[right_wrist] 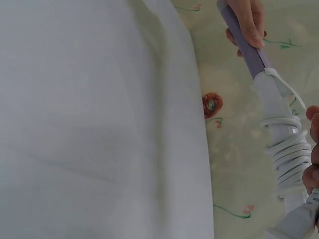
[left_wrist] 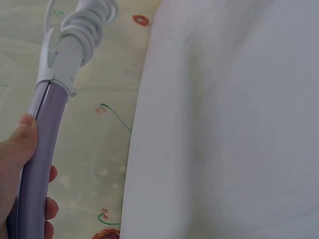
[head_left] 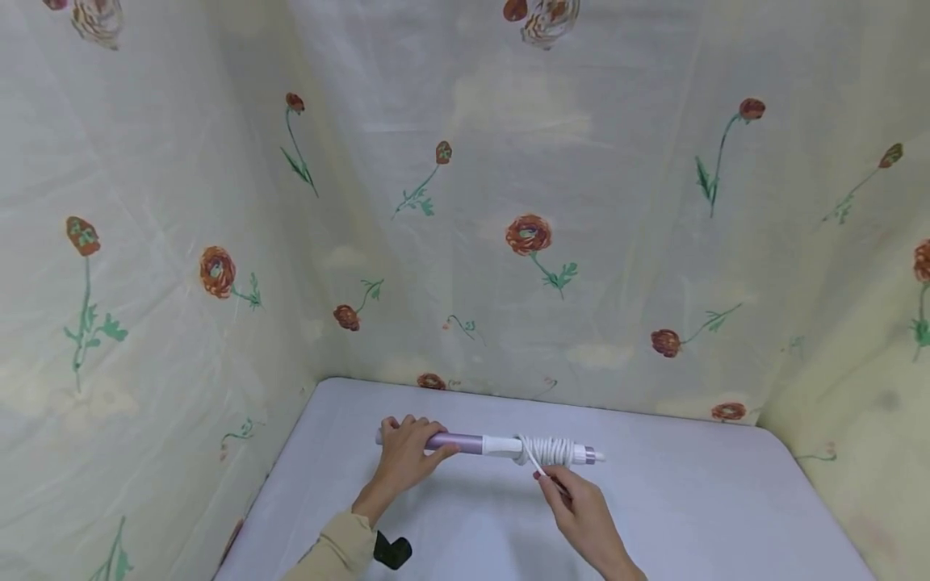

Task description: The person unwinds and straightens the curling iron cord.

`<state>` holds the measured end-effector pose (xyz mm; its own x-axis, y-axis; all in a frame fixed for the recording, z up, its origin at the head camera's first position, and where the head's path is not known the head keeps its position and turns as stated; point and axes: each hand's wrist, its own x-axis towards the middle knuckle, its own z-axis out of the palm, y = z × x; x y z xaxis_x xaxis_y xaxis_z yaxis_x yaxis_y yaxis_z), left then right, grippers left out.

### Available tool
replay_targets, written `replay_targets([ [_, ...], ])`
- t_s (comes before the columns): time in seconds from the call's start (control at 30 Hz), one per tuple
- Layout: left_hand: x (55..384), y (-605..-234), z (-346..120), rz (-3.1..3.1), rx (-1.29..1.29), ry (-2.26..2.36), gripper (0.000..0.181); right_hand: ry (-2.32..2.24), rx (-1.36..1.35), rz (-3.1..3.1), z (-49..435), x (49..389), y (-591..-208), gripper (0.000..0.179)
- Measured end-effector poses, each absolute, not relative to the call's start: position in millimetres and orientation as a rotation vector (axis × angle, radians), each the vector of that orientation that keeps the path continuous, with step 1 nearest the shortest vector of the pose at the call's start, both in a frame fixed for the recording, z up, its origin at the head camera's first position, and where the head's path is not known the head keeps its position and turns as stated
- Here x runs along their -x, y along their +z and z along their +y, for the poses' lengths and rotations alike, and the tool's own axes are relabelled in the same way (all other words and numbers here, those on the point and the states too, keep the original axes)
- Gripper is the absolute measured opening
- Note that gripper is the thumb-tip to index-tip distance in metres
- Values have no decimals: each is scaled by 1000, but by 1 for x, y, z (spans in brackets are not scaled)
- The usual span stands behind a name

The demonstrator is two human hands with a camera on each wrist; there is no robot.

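A purple and white curling iron [head_left: 465,443] is held level over the white table, its purple barrel to the left. My left hand [head_left: 410,452] grips the barrel, thumb on the near side and fingers around the far side in the left wrist view. White cord [head_left: 548,450] is wound in several turns around the white handle [right_wrist: 271,97]. My right hand [head_left: 584,512] pinches a stretch of this cord just below the coils. In the right wrist view, only fingertips [right_wrist: 314,142] of that hand show at the right edge, with a ribbed white piece [right_wrist: 313,196] beneath them.
The white table [head_left: 690,500] has rounded far corners. Cream fabric printed with red flowers [head_left: 529,234] hangs behind it and at both sides. A dark object [head_left: 392,551] appears beside the left sleeve [head_left: 337,545].
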<state>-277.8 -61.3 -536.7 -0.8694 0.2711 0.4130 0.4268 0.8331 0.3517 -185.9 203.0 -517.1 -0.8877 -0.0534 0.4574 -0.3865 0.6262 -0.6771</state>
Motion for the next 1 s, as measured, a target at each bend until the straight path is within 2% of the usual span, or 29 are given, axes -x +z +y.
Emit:
replay_targets([
  [0.33,275,-539,-59,-2656,531,-605,38,822,-578,-2417,210,191,-498,9],
  [0.63,276,-536,-59,-2673,531,-594,38,734,-610,-2473,218,204,-480,4],
  [1.0,275,-536,-62,-2706,535,-615,39,698,-649,-2508,227,219,-470,6],
])
